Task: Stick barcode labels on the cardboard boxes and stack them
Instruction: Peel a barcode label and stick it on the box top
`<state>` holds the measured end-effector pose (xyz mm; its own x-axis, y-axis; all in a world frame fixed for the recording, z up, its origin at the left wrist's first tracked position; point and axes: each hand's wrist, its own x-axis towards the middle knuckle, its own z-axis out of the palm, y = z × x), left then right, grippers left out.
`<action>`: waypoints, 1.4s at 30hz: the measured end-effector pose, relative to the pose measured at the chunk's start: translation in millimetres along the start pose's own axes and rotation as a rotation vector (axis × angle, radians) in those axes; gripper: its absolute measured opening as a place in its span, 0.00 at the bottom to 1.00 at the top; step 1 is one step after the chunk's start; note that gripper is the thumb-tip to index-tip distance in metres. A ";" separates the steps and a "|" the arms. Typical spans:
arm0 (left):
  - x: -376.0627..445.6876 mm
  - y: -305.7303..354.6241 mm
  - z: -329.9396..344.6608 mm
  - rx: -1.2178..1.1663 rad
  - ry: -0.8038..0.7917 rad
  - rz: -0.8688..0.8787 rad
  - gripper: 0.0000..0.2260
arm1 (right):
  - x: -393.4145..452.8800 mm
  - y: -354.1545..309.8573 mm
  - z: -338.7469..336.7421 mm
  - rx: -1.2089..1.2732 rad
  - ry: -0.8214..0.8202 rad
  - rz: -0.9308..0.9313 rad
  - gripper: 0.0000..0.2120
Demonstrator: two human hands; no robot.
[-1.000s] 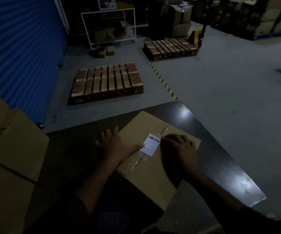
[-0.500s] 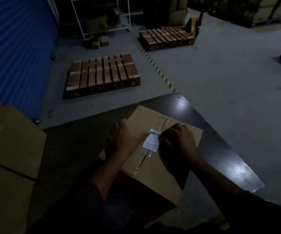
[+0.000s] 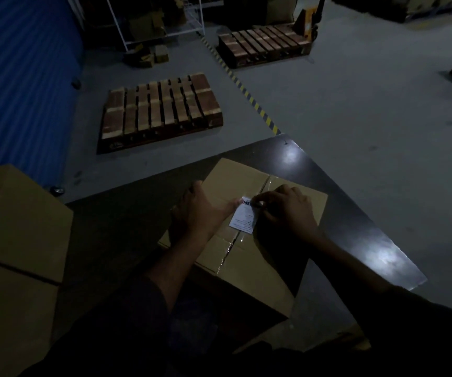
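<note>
Label (image 3: 244, 217) sits on the box (image 3: 249, 257) top, over the taped seam. My right hand (image 3: 287, 210) pinches its top edge at the barcode, grip closed on it. My left hand (image 3: 200, 210) lies flat on the box, fingers straight, thumb beside the label. Box on the dark surface (image 3: 355, 229); more boxes (image 3: 15, 240) stacked at left.

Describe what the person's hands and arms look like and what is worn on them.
Both hands are bare: no gloves show on the left hand or the right hand, and the dim light hides any rings or watch. The forearms are uncovered. Dark sleeves start near the elbows; their exact colour cannot be told.
</note>
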<state>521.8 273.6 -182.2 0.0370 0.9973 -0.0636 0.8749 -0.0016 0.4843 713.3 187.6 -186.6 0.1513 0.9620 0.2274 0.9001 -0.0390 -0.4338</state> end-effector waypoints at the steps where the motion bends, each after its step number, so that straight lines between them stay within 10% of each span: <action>1: 0.4 -0.6 0.2 -0.002 0.002 0.005 0.54 | 1.6 -1.9 -1.0 0.002 -0.014 0.013 0.12; 27: 1.2 -2.2 2.6 -0.062 0.008 -0.009 0.56 | -0.3 -10.0 -1.5 0.079 -0.040 0.097 0.07; 34: -2.6 -2.3 0.2 -0.081 -0.006 0.112 0.50 | -88.3 -41.7 6.8 -0.141 0.128 0.230 0.19; 42: -24.5 -13.0 1.8 -0.145 0.049 -0.048 0.46 | -51.9 -0.3 7.3 -0.045 -0.017 0.009 0.20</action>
<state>510.4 249.1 -188.6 -0.0299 0.9983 -0.0492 0.7963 0.0535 0.6025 702.2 139.7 -204.6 0.1529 0.9660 0.2083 0.9163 -0.0597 -0.3960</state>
